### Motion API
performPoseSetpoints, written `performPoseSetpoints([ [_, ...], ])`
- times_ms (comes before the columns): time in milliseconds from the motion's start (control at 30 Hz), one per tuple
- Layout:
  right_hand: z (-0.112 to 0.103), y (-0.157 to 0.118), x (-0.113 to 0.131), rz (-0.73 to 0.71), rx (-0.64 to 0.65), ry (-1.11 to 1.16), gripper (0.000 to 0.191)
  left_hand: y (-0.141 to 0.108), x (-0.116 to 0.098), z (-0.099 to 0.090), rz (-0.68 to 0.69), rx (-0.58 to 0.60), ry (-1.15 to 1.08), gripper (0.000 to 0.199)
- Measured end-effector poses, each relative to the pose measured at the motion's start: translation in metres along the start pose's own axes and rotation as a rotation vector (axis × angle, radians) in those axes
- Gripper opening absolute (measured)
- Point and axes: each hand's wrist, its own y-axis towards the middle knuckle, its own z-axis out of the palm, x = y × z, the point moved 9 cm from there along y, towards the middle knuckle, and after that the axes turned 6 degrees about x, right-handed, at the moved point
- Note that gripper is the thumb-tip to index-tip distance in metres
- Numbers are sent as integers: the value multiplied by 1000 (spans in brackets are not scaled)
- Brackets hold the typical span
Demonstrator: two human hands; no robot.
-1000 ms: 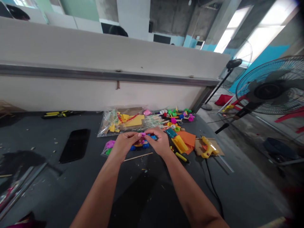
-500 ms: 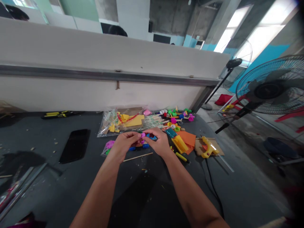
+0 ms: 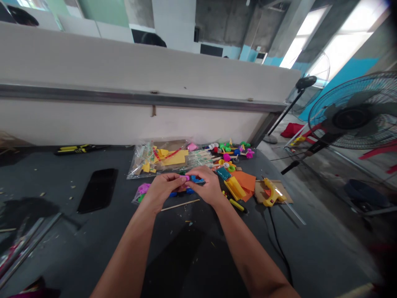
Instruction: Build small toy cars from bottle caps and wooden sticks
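Note:
Between the fingertips of both hands is a small pink-purple piece (image 3: pixel 185 178). My left hand (image 3: pixel 164 188) pinches it from the left, and my right hand (image 3: pixel 205 185) pinches it from the right. The two hands meet above the dark table, and the fingers cover much of the piece. Blue pieces (image 3: pixel 190 191) lie under and behind them. A thin wooden stick (image 3: pixel 180 205) rests on the table just below the hands. Left of my left hand sits a clear bag with purple and green pieces (image 3: pixel 143 189).
Behind the hands lies a clear bag with yellow pieces (image 3: pixel 173 158). Colourful small parts (image 3: pixel 228 157) spread to its right. Rightward are orange sheets (image 3: pixel 246 184), a yellow glue gun (image 3: pixel 273 193) and its cable. A black phone (image 3: pixel 97 190) lies left; a fan (image 3: pixel 350 118) stands right.
The pink-purple piece has turned slightly between the fingertips and shows less of itself. My right fingers have shifted a little; the rest looks the same.

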Motion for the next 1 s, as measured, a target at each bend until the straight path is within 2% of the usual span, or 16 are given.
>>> performPoseSetpoints([
  [133, -1, 0, 0, -9, -10, -2, 12, 0, -1, -2, 15, -17, -28, 19],
  [300, 3, 0, 0, -15, 3, -28, 22, 2, 2, -5, 14, -36, -10, 22],
  [467, 5, -1, 2, -28, 8, -69, 13, 0, 2, -4, 0, -48, -64, 26],
  [767, 4, -1, 6, -41, 5, -82, 16, 1, 2, -2, -4, -13, -56, 19],
  [1000, 5, -2, 7, -58, -12, -80, 12, 1, 7, 0, -25, -12, -104, 28],
])
